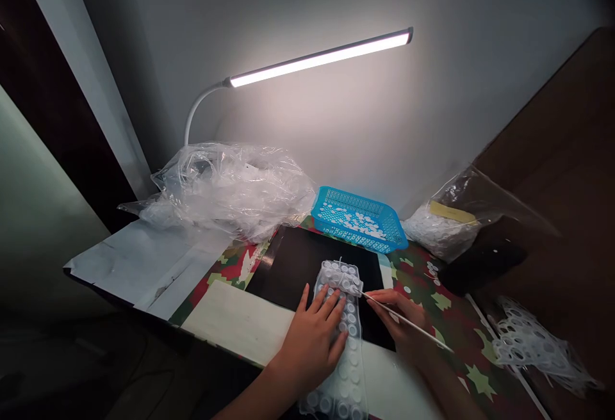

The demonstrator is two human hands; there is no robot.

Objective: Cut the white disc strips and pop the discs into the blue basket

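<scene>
A long translucent strip (353, 343) with rows of round white discs runs across a black mat (288, 260) and past the table's front edge. Its far part looks folded or doubled over. My left hand (314, 337) lies on the strip with the fingers spread, pressing on it near the fold. In my right hand (403, 317) a thin white stick (413, 324) is pinched between the fingers. Its tip meets the right edge of the strip's folded part; the exact contact is too small to make out.
A blue basket (358, 235) behind the mat holds loose white discs. Clear plastic bags (230, 189) pile up at the left. A bag of white pieces (442, 231) stands at the right, near punched-out scraps (533, 343). A lit lamp (321, 58) hangs above.
</scene>
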